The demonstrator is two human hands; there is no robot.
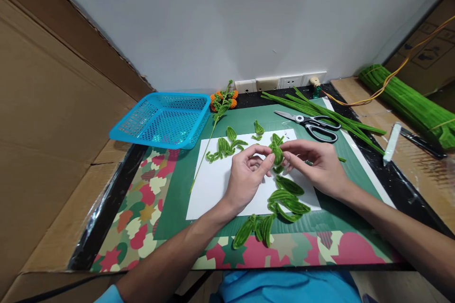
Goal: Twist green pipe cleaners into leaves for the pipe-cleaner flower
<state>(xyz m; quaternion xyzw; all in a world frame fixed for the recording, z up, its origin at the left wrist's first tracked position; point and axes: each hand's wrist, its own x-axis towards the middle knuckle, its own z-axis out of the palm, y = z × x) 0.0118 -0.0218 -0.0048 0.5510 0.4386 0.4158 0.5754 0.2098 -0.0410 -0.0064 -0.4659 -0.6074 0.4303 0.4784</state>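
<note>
Both hands pinch one green pipe-cleaner leaf [277,155] above the white paper [213,184]: left hand [247,177] and right hand [316,165] fingers closed on it, hiding its lower part.

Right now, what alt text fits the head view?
Both hands, left hand and right hand, pinch a green pipe-cleaner leaf over white paper. Scissors and a blue basket sit behind.

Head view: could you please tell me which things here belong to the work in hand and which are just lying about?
In use:
left hand
right hand
green leaf piece pinched between both
finished leaves
white sheet

Lying about:
blue basket
scissors
flower stem
green stems
green bundle
</note>
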